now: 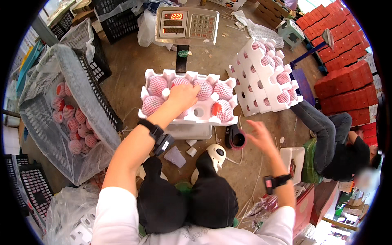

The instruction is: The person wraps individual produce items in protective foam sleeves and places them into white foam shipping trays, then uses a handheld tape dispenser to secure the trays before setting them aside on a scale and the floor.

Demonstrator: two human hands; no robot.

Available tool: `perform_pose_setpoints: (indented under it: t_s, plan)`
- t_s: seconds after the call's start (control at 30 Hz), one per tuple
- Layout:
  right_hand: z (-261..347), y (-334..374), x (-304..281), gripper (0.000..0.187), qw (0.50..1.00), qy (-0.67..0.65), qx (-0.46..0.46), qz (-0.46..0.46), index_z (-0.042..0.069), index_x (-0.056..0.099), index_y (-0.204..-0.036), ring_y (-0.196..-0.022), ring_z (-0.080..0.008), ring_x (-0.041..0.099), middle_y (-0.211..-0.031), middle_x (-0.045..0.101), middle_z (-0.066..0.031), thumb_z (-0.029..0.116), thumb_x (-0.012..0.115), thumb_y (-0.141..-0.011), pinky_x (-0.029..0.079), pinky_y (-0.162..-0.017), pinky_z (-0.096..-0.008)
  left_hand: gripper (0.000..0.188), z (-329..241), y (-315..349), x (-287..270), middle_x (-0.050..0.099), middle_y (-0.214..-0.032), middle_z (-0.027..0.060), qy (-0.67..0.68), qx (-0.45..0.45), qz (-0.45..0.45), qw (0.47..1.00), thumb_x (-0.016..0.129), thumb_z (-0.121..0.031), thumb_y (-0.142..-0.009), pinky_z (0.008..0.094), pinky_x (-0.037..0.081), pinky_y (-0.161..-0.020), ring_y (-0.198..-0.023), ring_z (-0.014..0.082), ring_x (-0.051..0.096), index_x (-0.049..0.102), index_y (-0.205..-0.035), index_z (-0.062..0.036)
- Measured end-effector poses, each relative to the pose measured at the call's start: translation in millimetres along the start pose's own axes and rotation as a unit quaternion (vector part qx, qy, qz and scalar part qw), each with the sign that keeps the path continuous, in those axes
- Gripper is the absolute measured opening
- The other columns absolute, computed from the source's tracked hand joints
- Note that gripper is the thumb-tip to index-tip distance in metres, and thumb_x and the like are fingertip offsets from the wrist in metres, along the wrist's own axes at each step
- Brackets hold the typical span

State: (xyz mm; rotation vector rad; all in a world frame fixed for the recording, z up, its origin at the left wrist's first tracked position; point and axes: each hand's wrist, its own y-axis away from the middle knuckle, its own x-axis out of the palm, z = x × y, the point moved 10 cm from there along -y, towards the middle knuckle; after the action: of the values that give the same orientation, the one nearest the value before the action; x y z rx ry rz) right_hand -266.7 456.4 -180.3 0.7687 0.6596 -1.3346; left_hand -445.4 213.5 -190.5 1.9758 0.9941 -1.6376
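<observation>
A white foam tray (190, 119) sits on the scale's platform, holding several round fruits, each in a pink foam net. My left hand (183, 99) reaches over its middle with curled fingers, close against a netted fruit (203, 89); whatever lies inside its grasp is hidden. In the front row a netted fruit (222, 110) shows a bright red patch, and left of it one hollow (198, 112) is bare. My right hand (260, 138) hovers right of the tray with fingers apart, holding nothing, beside a dark roll with a pink rim (237, 140).
Behind the tray rises the scale's lit display (187, 25). Stacked foam trays (261, 81) of netted fruit stand at right. A plastic-lined crate (107, 134) with netted fruit is at left. Red boxes (347, 83) are piled far right, near a seated person (341, 143).
</observation>
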Motion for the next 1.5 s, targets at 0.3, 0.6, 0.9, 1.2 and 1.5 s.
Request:
perform_pose_setpoints:
  t_s: [0.3, 0.6, 0.9, 1.2, 1.5]
  plan:
    - [-36, -98, 152, 0.032, 0.945, -0.325, -0.008, -0.021, 0.004, 0.058, -0.112, -0.098, -0.0264, 0.055, -0.109, 0.053, -0.0121, 0.012, 0.067, -0.082, 0.044, -0.089, -0.0342, 0.020, -32, 91, -50, 0.055, -0.070, 0.0051, 0.050, 0.046, 0.005, 0.998, 0.069, -0.024, -0.075, 0.0379, 0.049, -0.051, -0.064, 0.0238, 0.061, 0.054, -0.084, -0.0127]
    - [-40, -159, 63, 0.030, 0.968, -0.245, 0.039, 0.031, 0.008, 0.049, -0.101, -0.071, -0.0073, 0.049, -0.079, 0.050, 0.0013, 0.010, 0.073, -0.083, 0.043, -0.062, -0.0225, 0.025, -9, 97, 12, 0.059, -0.075, 0.0076, 0.075, 0.044, 0.075, 0.993, 0.069, -0.024, -0.075, 0.0390, 0.051, -0.056, -0.069, 0.0268, 0.063, 0.055, -0.090, -0.0103]
    - [11, -163, 38, 0.029, 0.956, -0.262, -0.029, 0.133, 0.009, 0.046, -0.108, -0.076, -0.0053, 0.049, -0.087, 0.056, 0.0026, 0.012, 0.067, -0.087, 0.042, -0.066, -0.0217, 0.037, 29, 70, 41, 0.060, -0.102, 0.0144, 0.070, -0.057, 0.009, 0.996, 0.067, -0.023, -0.078, 0.0409, 0.053, -0.077, -0.094, 0.0312, 0.060, 0.057, -0.110, -0.0079]
    - [28, -58, 111, 0.049, 0.947, -0.292, 0.006, 0.134, 0.007, 0.048, -0.113, -0.092, -0.0124, 0.049, -0.095, 0.051, -0.0003, -0.005, 0.071, -0.072, 0.041, -0.085, -0.0263, 0.028, 31, 287, -80, 0.064, -0.088, 0.0045, 0.127, -0.067, -0.021, 0.989, 0.066, -0.019, -0.082, 0.0359, 0.051, -0.071, -0.085, 0.0248, 0.062, 0.063, -0.109, -0.0113]
    - [61, 10, -127, 0.078, 0.997, -0.001, -0.023, -0.080, 0.010, 0.029, -0.149, -0.072, -0.0061, 0.046, -0.086, 0.049, 0.0013, -0.007, 0.057, -0.078, 0.042, -0.066, -0.0198, 0.047, 269, 425, -143, 0.051, -0.123, 0.0221, -0.075, -0.445, -0.106, 0.886, 0.059, -0.018, -0.084, 0.0480, 0.049, -0.083, -0.100, 0.0414, 0.057, 0.051, -0.130, -0.0205]
